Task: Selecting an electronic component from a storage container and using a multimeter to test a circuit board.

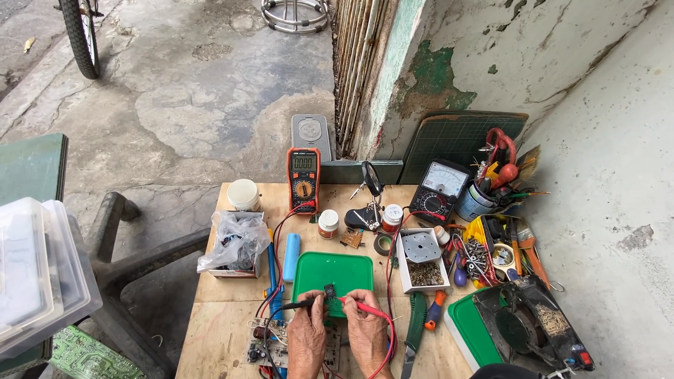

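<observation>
My left hand [307, 340] grips a black test probe [298, 304] whose tip points right at a small dark component [328, 290]. My right hand [366, 337] grips a red test probe [359, 306] whose tip points left at the same component. The component lies on a green mat [332, 271]. Red and black leads run up to an orange digital multimeter [303, 170] standing at the table's far edge. Under my hands lies a circuit board [270, 344], partly hidden.
On the wooden table [221, 330]: a blue cylinder [291, 257], a plastic bag in a box [235, 242], a white jar [243, 194], an analog meter [439, 189], a white parts box [423, 261], a tool cup [484, 193], a black fan housing [530, 326]. A plastic bin [35, 274] stands left.
</observation>
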